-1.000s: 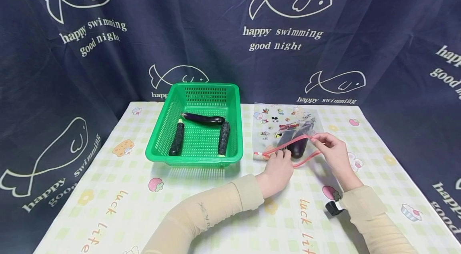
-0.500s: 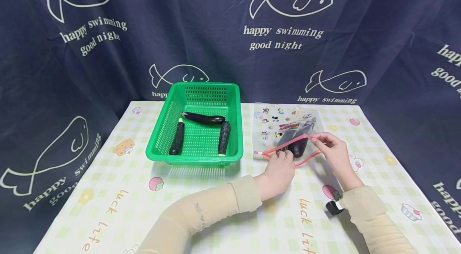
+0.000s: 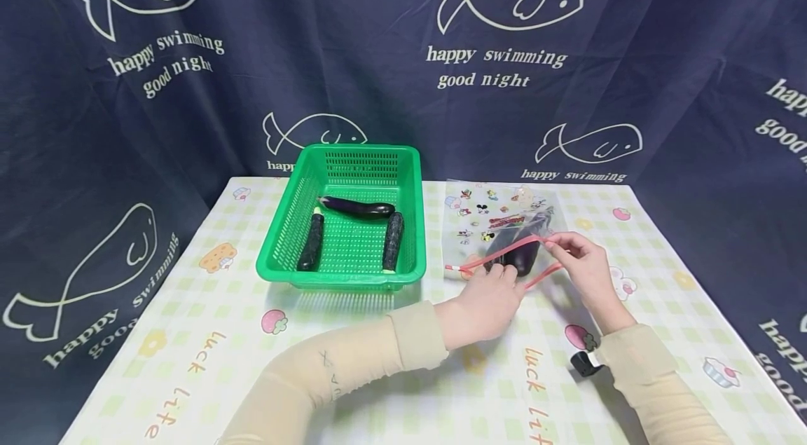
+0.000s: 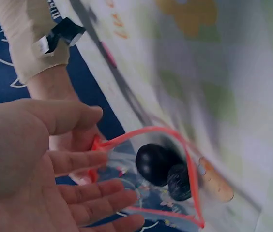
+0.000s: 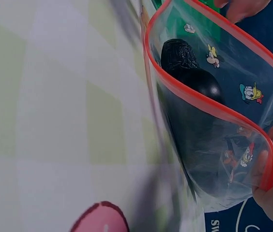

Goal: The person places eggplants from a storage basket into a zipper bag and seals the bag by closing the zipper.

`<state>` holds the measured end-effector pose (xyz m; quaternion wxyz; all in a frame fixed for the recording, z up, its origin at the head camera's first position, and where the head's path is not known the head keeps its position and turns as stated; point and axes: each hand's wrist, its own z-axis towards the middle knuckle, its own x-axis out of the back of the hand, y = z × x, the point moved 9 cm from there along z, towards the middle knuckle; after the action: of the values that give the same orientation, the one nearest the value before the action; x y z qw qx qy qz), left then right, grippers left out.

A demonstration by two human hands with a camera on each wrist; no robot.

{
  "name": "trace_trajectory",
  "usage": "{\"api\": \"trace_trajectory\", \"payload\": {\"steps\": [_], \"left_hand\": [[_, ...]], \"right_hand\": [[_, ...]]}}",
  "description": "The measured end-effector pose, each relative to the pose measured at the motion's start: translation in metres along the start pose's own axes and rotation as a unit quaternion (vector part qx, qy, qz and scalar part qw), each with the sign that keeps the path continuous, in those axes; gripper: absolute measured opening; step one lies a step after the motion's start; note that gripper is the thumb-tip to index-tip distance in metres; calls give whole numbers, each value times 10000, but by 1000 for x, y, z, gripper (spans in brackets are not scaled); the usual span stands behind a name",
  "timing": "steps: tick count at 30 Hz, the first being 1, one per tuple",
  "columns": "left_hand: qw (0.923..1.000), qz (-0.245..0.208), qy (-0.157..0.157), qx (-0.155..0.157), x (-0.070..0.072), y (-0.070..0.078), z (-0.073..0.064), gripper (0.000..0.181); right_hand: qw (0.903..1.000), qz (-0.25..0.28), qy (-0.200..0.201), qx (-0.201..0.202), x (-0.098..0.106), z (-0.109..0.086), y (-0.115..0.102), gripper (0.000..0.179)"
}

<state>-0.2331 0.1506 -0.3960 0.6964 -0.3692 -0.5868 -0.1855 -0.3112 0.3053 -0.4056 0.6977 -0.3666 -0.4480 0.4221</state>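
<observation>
Left hand [image 3: 484,305]: fingers extended, thumb apart, nothing gripped; it's just beside the mouth of the clear zip bag [image 3: 463,221], contact unclear. Right hand [image 3: 583,270] pinches the bag's red rim [image 4: 191,169] at its right end, mouth held open. Big eggplant [image 3: 522,259] and a dark wrinkled vegetable [image 5: 177,54] sit inside, side by side, ahead of left hand's fingers. Green basket [image 3: 353,281] is forward-left of left hand, holding slim eggplant [image 3: 359,208] plus two dark, rough-skinned vegetables [image 3: 392,242].

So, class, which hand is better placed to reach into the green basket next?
Likely the left hand: nearer the basket, fingers extended, while the right hand pinches the bag by its rim.
</observation>
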Motion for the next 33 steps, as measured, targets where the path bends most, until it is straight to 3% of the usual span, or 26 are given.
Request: {"api": "trace_trajectory", "payload": {"steps": [6, 17, 23, 28, 33], "left_hand": [[9991, -376, 192, -102, 17, -10, -7, 46], [9977, -599, 213, -251, 39, -35, -19, 49], [9979, -624, 153, -40, 51, -57, -22, 46], [9978, -586, -9, 315, 58, -79, -26, 56], [9973, -385, 101, 611, 64, -105, -30, 56]], "right_hand": [[10000, -45, -42, -4, -1, 0, -2, 21], [10000, -53, -5, -38, 0, -1, -2, 19], [10000, -49, 9, -10, 0, 0, -1, 19], [10000, -37, -15, -10, 0, 1, -1, 21], [10000, -76, -19, -32, 1, -1, -1, 21]]}}
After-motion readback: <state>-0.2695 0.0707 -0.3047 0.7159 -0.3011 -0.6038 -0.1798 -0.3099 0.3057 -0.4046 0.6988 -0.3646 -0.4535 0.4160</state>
